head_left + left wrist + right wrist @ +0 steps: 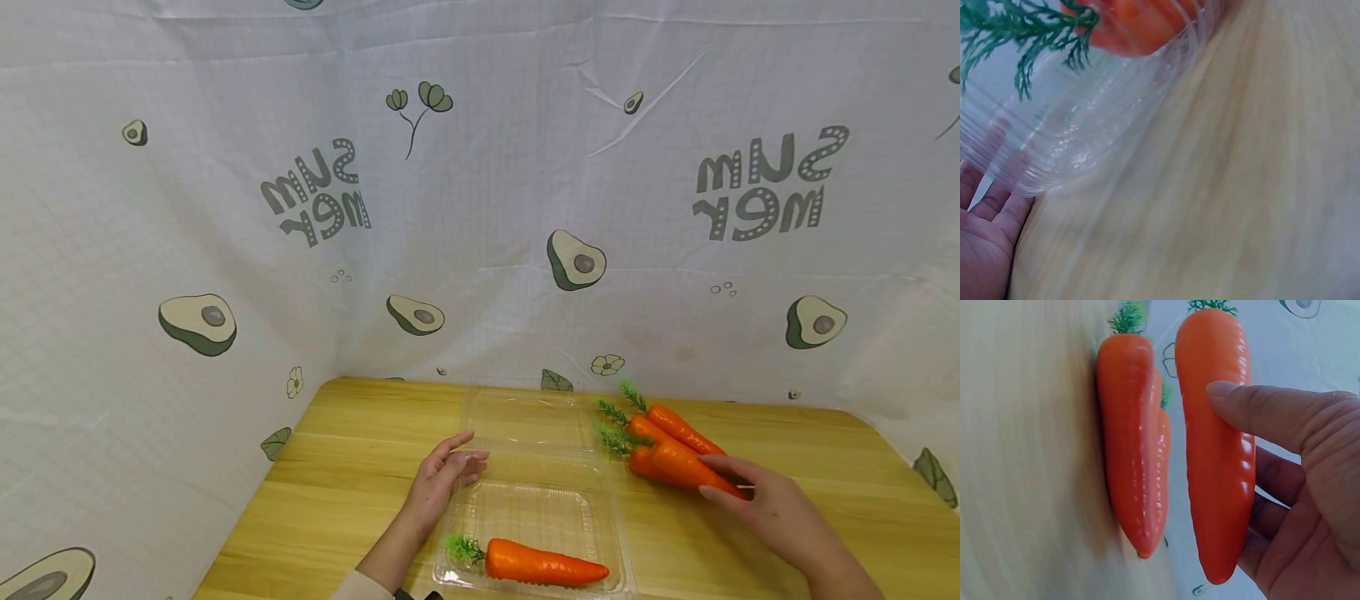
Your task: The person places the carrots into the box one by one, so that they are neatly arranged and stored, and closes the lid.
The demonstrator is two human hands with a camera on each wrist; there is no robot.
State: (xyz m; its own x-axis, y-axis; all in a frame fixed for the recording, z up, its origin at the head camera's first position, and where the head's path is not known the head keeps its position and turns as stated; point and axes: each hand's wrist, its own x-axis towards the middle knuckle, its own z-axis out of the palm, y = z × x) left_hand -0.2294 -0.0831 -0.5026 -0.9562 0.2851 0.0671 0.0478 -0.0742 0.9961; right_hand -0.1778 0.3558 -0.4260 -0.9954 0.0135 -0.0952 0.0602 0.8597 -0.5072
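My right hand (783, 512) grips an orange carrot with a green top, its thumb on one side and fingers behind. In the right wrist view this carrot (1216, 462) is apart from the other carrots (1125, 425), which lie together on the table. Within a clear plastic box (525, 508) rests another carrot (543, 564), its leafy end to the left. My left hand (442, 477) is at the box's left side near the hinge, fingers relaxed. The left wrist view shows its fingers (1013, 215) against the ribbed plastic wall, partly seen through it.
The box's clear lid (528, 417) lies folded back on the wooden table (360, 450), toward the rear. A white curtain (480, 208) printed with avocados hangs behind the table and along its sides.
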